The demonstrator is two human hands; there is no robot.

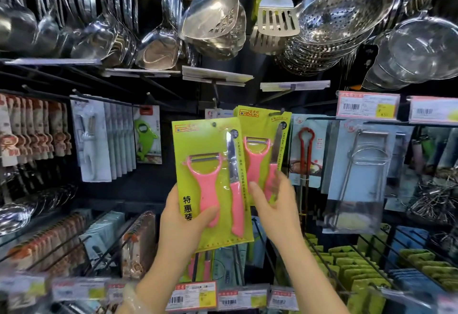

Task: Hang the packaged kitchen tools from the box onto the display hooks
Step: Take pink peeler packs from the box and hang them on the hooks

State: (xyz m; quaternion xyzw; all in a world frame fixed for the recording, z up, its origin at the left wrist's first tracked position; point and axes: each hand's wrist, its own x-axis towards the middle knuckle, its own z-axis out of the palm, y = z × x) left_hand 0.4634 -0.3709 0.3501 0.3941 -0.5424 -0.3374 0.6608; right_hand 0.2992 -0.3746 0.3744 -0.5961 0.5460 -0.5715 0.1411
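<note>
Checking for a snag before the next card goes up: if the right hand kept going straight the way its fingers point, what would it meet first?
Probably the hanging green peeler pack: the right hand already reaches its lower edge, fingers pointing up and forward. Depth is unclear.

Shiny steel ladles (158, 48) and perforated steel skimmers (342, 14) are hanging along the top row beside a slotted steel spatula (277, 20). Lower down, a green dolphin-shaped opener on its card (146, 137) is hanging left, red-handled tongs (306, 150) right, under a pink-and-yellow price label (368, 105).
</note>
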